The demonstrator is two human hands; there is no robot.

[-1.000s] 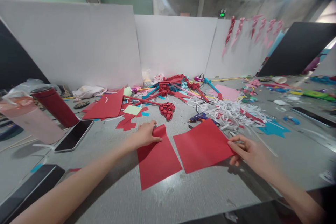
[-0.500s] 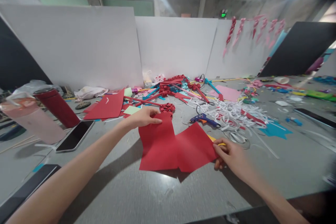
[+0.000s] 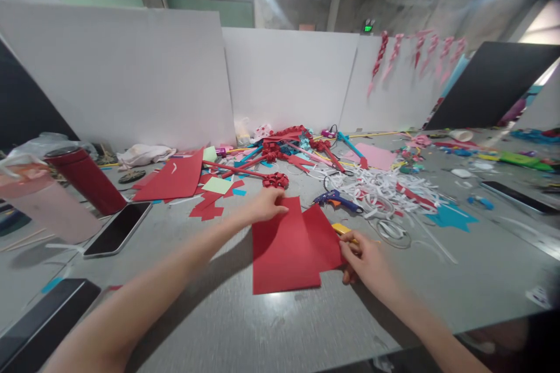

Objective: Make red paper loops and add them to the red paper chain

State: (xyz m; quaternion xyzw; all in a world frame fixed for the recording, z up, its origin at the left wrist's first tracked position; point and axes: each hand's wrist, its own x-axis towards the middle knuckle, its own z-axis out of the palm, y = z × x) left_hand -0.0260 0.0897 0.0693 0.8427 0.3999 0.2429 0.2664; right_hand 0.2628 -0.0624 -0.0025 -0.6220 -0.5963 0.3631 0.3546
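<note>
Red paper (image 3: pixel 280 250) lies low over the grey table in front of me, one sheet overlapping another piece on its right. My left hand (image 3: pixel 269 205) pinches its upper left edge between thumb and fingers. At the right edge, my right hand (image 3: pixel 356 253) grips the red piece with thumb and fingertips, and a yellow object (image 3: pixel 340 228) shows beside those fingers. Just behind the paper are a blue glue gun (image 3: pixel 336 200) and a red paper flower (image 3: pixel 275 180) on a stick.
White paper strips (image 3: pixel 389 186) are heaped at the right of the glue gun. A phone (image 3: pixel 118 229), a red flask (image 3: pixel 87 180) and a pink bottle (image 3: pixel 52 201) are at the left. White panels (image 3: pixel 289 78) stand behind.
The two red parts have drawn together and now overlap more. My right hand has moved left with its piece; my left hand has shifted slightly right and down.
</note>
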